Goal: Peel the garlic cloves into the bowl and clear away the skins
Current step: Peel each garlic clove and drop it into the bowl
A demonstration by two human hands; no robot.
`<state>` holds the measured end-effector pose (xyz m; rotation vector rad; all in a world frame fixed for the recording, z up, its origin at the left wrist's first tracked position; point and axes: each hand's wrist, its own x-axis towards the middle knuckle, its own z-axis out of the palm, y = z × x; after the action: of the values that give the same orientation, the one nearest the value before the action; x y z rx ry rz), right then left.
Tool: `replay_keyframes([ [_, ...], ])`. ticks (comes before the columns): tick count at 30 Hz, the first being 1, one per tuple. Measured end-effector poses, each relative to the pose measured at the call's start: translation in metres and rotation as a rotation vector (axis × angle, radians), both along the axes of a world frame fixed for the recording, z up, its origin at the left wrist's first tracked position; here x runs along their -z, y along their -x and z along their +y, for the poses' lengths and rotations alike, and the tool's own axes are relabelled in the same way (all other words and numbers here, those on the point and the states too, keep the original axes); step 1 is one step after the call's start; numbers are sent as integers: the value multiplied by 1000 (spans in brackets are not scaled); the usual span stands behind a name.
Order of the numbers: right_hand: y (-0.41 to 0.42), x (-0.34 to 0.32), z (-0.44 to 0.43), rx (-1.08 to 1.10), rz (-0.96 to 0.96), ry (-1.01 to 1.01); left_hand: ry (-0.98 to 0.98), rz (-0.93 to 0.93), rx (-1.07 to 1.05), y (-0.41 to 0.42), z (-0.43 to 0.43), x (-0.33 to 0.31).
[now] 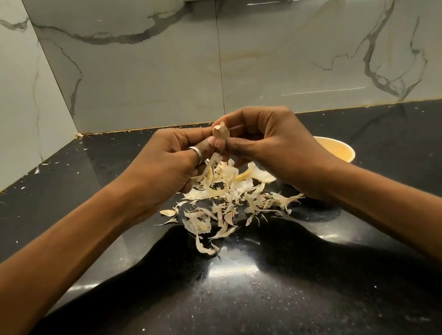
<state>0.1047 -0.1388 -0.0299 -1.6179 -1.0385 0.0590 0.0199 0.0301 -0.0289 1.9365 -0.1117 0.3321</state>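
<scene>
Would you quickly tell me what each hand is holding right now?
Left hand: closed, pinching the garlic clove.
Right hand: closed on the same clove.

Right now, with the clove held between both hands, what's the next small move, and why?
Probably strip the skin off the garlic clove: it looks tan and papery, and the left hand and right hand both pinch it above the skin pile.

counter: black, white specks
wall: pale grey, dark veins
skins: cream
bowl: yellow
ring: silver
</scene>
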Motion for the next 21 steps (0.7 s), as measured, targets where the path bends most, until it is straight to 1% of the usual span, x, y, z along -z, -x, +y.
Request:
replay_keyframes([
  [2, -2, 0, 0, 19, -22, -10, -31, -77, -65, 0, -2, 1],
  [5, -3, 0, 0, 54, -42, -21, -138, -237, -170, -1, -1, 2],
  [7, -4, 2, 0, 83, -77, -13, -151, -288, -220, -1, 0, 2],
  [12, -10, 7, 4, 173, -212, 15, -153, -285, -231, 2, -6, -1],
  [17, -8, 8, 4, 203, -335, -2, -82, -262, -234, 3, -8, -2],
  [21, -8, 8, 3, 224, -404, 0, -97, -220, -223, 3, -7, -4],
])
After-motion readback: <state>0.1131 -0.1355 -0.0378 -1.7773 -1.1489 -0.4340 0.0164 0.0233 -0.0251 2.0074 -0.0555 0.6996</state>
